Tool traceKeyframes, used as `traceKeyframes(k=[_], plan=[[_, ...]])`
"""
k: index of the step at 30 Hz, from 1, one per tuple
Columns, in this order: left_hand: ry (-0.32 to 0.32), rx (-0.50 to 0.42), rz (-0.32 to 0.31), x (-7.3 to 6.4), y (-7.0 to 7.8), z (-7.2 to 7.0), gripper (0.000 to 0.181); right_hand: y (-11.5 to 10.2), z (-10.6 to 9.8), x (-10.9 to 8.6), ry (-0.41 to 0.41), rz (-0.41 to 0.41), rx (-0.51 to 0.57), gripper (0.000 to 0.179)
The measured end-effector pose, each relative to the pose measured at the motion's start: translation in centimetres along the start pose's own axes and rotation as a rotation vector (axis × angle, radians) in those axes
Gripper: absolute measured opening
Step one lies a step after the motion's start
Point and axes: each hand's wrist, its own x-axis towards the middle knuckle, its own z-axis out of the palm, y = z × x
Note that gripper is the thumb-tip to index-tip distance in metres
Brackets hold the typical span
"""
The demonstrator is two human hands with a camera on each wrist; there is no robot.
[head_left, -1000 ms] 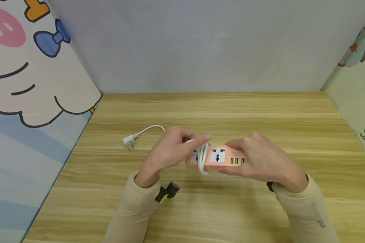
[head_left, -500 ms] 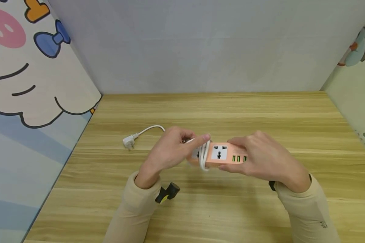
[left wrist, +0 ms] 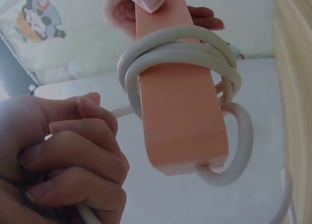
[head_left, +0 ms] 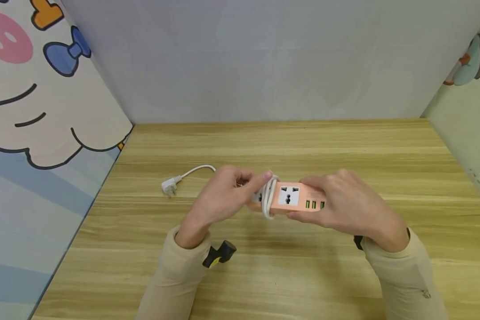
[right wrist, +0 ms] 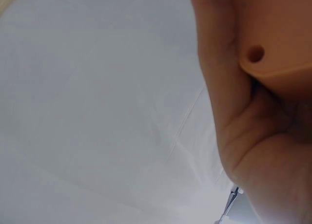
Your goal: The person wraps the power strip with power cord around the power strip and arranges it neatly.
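An orange-pink power strip (head_left: pixel 289 196) with white sockets and green USB ports is held over the table in the head view. My right hand (head_left: pixel 350 205) grips its right end, thumb along the near edge. Several turns of white cord (left wrist: pixel 178 56) loop around the strip's body in the left wrist view. Left of the strip, my left hand (head_left: pixel 224 195) holds the loose stretch of cord between thumb and curled fingers. The right wrist view shows the strip's orange underside (right wrist: pixel 285 31) against the palm. In the head view, the left hand hides the strip's left end.
The white plug (head_left: pixel 170 186) lies on the wooden table (head_left: pixel 296 275) to the left, its cord curving toward the left hand. A pale wall (head_left: pixel 280 62) stands behind the table, with cartoon-printed panels (head_left: pixel 44 133) at the sides.
The strip and my right hand have risen slightly toward the back of the table in the head view. My left hand has barely moved, and the plug lies where it was.
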Motion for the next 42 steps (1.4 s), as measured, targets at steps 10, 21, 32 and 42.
traceKeyframes(k=[10, 21, 32, 42], plan=[[0.001, -0.016, -0.012, -0.1, 0.2, -0.1, 0.035, 0.0, -0.1, 0.0, 0.022, -0.004, -0.024, 0.038], [0.008, -0.038, 0.008, -0.3, 0.6, 0.0, 0.04, 0.0, 0.0, 0.0, 0.139, -0.024, -0.051, 0.03], [0.011, -0.075, 0.067, -0.6, 0.6, 0.1, 0.042, -0.1, 1.1, 0.5, 0.287, -0.098, -0.061, 0.03], [0.018, -0.097, 0.116, -0.8, 0.7, 0.0, 0.04, -0.2, 1.2, 0.8, 0.352, -0.111, -0.062, 0.029]])
